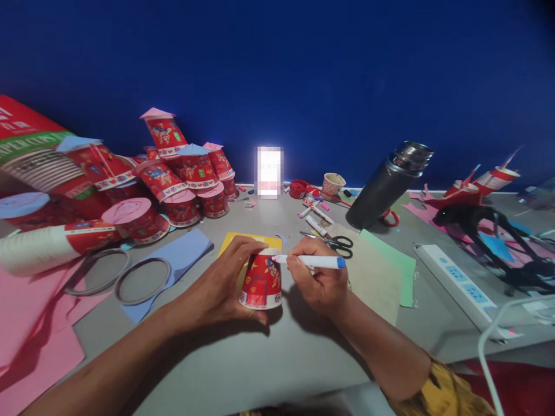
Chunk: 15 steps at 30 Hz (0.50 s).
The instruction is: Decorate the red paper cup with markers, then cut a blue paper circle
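A red printed paper cup [261,282] stands upside down on the grey table, partly on a yellow sheet [243,241]. My left hand [225,286] is wrapped round the cup's left side and top. My right hand [318,280] is closed on a white marker with a blue cap [313,262], held level, its tip touching the cup's upturned base.
A heap of decorated red cups [173,173] lies at the back left beside a long cup stack [47,242]. Two rings [143,280], pink paper [30,323], blue paper [182,254], scissors [336,242], a dark flask [385,185] and a white power strip [459,286] lie around.
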Available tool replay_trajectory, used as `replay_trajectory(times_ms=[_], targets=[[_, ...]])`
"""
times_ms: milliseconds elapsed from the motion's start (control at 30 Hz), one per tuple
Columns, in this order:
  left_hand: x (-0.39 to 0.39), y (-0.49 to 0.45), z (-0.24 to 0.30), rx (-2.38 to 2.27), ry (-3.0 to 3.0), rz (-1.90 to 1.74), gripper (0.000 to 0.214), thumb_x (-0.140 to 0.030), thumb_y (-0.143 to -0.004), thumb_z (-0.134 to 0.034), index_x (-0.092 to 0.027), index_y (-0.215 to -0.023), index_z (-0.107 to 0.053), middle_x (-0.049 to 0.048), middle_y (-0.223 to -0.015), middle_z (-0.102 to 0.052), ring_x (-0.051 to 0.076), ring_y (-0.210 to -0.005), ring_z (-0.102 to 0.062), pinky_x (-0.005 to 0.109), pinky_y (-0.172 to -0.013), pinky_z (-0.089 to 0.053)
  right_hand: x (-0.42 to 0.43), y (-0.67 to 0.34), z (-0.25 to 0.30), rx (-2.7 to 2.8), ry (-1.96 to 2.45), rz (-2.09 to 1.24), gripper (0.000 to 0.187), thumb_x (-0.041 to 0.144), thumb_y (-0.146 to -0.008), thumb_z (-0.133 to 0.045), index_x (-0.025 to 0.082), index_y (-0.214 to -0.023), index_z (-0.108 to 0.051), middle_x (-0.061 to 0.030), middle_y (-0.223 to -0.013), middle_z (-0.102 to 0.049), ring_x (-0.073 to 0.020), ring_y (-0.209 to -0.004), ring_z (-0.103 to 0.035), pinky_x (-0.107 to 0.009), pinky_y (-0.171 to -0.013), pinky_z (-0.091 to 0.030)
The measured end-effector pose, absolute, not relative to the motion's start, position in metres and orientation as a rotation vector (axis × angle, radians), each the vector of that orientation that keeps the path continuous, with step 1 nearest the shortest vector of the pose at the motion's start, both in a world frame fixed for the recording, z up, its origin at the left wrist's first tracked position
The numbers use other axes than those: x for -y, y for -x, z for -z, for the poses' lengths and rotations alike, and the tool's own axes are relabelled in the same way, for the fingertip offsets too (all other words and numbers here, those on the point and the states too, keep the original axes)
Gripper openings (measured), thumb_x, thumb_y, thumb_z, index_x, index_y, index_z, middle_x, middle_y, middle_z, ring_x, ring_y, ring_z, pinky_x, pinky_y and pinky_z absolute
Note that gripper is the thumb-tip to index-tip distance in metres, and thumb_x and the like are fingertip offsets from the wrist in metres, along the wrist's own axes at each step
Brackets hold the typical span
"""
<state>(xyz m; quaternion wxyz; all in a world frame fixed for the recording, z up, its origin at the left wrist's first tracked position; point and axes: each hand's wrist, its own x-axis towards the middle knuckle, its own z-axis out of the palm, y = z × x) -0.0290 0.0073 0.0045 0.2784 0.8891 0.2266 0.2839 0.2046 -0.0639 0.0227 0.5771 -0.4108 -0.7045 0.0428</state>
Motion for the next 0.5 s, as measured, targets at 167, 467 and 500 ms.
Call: replay_trajectory(times_ms=[167, 467, 500], targets=[[-0.0087, 0.0282, -0.0043, -0.559, -2.409, -0.829, 0.111, -0.065, -0.062, -0.102, -0.035, -0.153, -0.046, 0.0116, -0.141, -0.056, 0.036, -0.131, -0.060, 0.054, -0.113, -0.055, 0.0663, -0.2021, -0.0243, 1.704, 0.973, -0.170, 0.010, 0.021, -0.097, -0.065, 0.025, -0.088, -0.065, 0.0014, -0.071, -0.070, -0.0137, -0.056, -0.062, -0.027, -0.056, -0.050], [-0.0087, 0.0265, -0.0009, -0.599, -2.378, -0.845, 0.113, -0.065, -0.057, -0.105, -0.033, -0.150, -0.049, 0.0120, -0.139, -0.058, 0.037, -0.128, -0.063, 0.055, -0.112, -0.055, 0.0650, -0.2022, -0.0256, 1.701, 0.905, -0.136, 0.011, 0.015, -0.096, -0.065, 0.025, -0.091, -0.064, 0.0027, -0.071, -0.068, -0.0136, -0.056, -0.060, -0.027, -0.056, -0.048], [-0.0087, 0.0264, -0.0009, -0.592, -2.376, -0.855, 0.113, -0.065, -0.057, -0.104, -0.033, -0.150, -0.049, 0.0116, -0.139, -0.058, 0.037, -0.128, -0.063, 0.054, -0.112, -0.056, 0.0652, -0.2025, -0.0253, 1.703, 0.902, -0.146, 0.011, 0.015, -0.096, -0.065, 0.025, -0.091, -0.064, 0.0026, -0.072, -0.069, -0.0138, -0.057, -0.061, -0.027, -0.057, -0.048]])
